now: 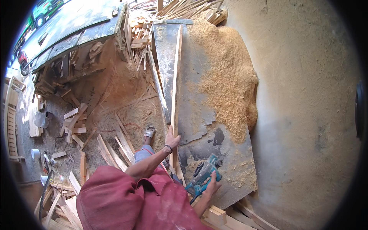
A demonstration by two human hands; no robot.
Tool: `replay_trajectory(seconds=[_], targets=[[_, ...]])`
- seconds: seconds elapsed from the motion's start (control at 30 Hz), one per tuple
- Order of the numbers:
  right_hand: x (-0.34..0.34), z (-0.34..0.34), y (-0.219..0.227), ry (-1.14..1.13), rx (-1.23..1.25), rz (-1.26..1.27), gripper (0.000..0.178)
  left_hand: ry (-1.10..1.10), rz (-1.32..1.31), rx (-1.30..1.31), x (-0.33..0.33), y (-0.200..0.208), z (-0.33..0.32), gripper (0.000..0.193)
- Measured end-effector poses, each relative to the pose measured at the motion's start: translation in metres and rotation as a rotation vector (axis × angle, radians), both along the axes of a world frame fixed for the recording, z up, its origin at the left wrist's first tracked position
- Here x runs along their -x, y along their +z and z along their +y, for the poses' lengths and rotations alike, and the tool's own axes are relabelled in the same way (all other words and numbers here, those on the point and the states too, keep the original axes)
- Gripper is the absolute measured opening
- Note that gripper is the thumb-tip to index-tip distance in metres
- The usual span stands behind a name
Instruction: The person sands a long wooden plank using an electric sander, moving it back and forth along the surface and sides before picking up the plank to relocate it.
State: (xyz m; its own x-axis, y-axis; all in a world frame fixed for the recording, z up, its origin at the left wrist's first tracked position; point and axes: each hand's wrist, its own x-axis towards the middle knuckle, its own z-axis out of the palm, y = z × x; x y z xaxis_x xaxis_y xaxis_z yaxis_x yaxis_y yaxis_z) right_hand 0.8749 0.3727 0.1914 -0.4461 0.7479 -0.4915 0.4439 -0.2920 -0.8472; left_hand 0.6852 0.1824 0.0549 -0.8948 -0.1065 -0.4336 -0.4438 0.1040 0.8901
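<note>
A long, narrow wooden strip [176, 80] lies lengthwise near the left edge of a grey, worn workbench [191, 99]. My left hand [172, 139] is closed around the near part of this strip, with a dark band at the wrist. In my right hand [212, 186] is a teal electric hand planer [204, 173], gripped by its handle over the bench's near end. The planer is to the right of the strip and apart from it. Its underside is hidden from me.
A large heap of wood shavings [232, 84] covers the bench's right side, beside a plain wall [299, 76]. Scrap wood [74, 122] litters the floor at left. Another table [84, 30] stands at the far left. Cut boards [216, 215] lie by the near end.
</note>
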Motion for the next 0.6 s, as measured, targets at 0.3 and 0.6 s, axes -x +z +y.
replay_trajectory(seconds=[0.3,0.6], targets=[[0.015,-0.006,0.007,0.102,-0.031,-0.064,0.034,0.075,0.393,0.151,0.057,-0.041,0.022,0.071],[0.052,-0.022,0.01,0.381,-0.09,-0.024,0.033,0.012,0.321,0.167,0.167,-0.062,0.003,0.077]])
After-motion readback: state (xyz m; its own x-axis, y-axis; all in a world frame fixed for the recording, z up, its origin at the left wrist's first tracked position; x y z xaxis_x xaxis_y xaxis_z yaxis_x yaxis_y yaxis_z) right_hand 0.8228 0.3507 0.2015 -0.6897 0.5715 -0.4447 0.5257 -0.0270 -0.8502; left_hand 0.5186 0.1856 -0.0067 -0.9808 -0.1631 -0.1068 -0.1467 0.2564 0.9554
